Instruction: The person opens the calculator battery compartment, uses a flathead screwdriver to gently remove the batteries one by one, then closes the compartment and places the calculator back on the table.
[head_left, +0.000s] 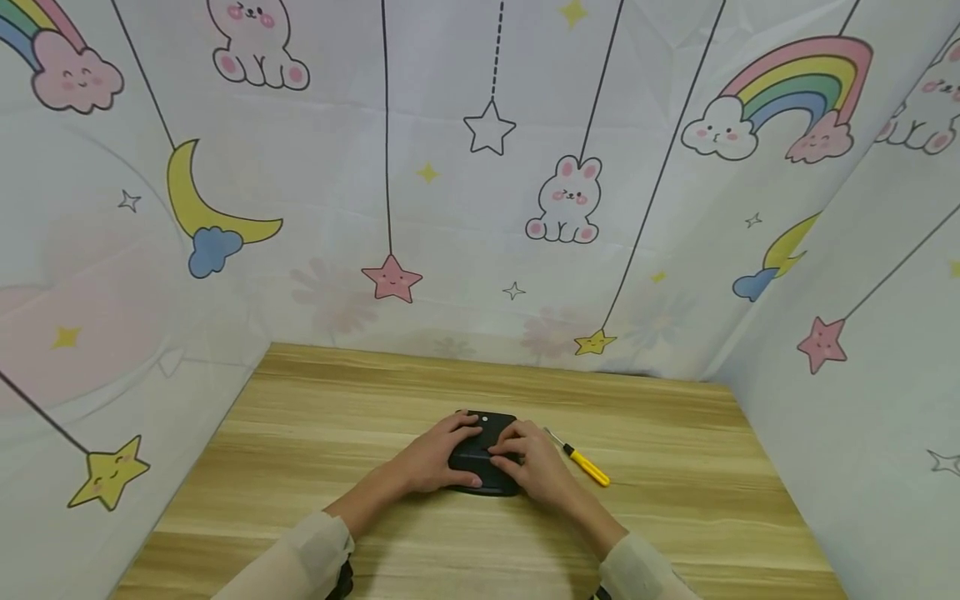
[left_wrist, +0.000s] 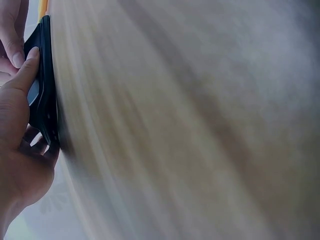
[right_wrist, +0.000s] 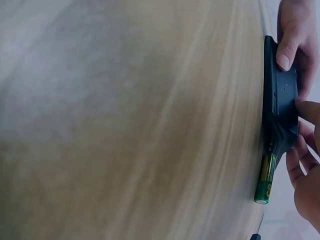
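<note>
A flat black plastic device (head_left: 487, 432) with a raised ridge across it lies on the wood-grain table; its exact kind does not show. My left hand (head_left: 438, 454) grips its left side, thumb near the front edge and fingers over the back part. The right hand (head_left: 531, 462) bends over the device's right side, thumb and fingertips (right_wrist: 294, 159) pinching at the ridge. I cannot tell whether a small part sits between those fingertips. A green battery (right_wrist: 265, 179) lies beside the device in the right wrist view; in the head view it is hidden.
A screwdriver (head_left: 588, 467) with a yellow and black handle lies on the table just right of the right hand. White cloth (head_left: 465, 217) printed with stars, rabbits and rainbows hangs behind and along both sides of the table (head_left: 337, 392).
</note>
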